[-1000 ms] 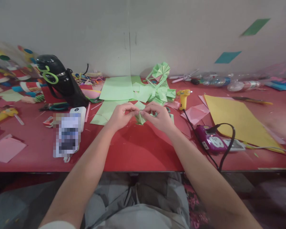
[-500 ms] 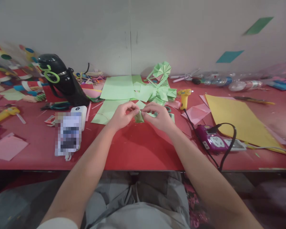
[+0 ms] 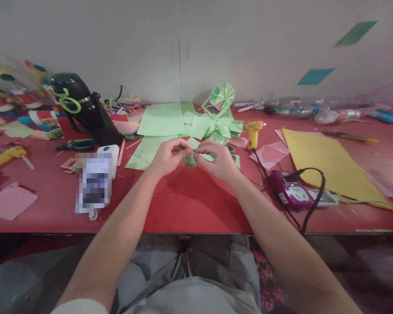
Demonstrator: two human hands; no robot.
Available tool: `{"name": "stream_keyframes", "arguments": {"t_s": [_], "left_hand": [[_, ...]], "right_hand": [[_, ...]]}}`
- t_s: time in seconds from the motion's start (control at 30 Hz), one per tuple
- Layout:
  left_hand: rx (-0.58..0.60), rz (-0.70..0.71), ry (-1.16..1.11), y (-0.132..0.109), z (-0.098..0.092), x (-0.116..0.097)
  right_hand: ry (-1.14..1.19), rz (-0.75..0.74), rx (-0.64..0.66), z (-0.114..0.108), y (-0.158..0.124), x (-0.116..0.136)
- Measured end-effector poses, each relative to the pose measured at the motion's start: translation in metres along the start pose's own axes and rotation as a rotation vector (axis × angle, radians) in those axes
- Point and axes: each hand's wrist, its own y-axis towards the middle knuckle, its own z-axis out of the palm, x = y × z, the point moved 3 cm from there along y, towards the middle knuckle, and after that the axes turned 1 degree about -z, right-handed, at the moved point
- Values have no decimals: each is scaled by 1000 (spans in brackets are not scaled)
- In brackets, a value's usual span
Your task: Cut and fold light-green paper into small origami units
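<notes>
My left hand and my right hand meet near the middle of the red table, fingertips pinched close together. Between them is a small folded piece of green paper, its lower part showing below the fingers; the pinched edge is hidden. Behind the hands lie green paper sheets, flat and overlapping. Folded green paper pieces sit in a pile to the right, a round pleated green rosette standing above them. Dark-green scissor handles show partly just beyond my right hand.
A yellow glue gun stands right of my hands, its cord running to a purple power strip. Yellow paper lies further right. On the left are a phone, a black bottle and pliers.
My fingertips have shifted slightly on the green paper, and less of the paper shows below them. Both hands stay in nearly the same place.
</notes>
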Motion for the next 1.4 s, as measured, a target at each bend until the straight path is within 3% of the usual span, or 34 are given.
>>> {"name": "stream_keyframes", "arguments": {"t_s": [0.17, 0.37, 0.6, 0.87, 1.23, 1.4], "left_hand": [[-41, -3, -51, 0, -2, 2], [-11, -13, 0, 0, -4, -1], [-117, -14, 7, 1, -10, 0], [-97, -5, 24, 1, -9, 1], [-289, 49, 98, 0, -15, -3], [-227, 73, 106, -1, -5, -1]], "right_hand": [[-47, -43, 5, 0, 1, -2], [-81, -83, 64, 0, 1, -4], [-145, -91, 25, -1, 1, -7], [-225, -149, 7, -1, 1, -6], [-120, -115, -82, -3, 0, 1], [-209, -129, -114, 7, -1, 0]]}}
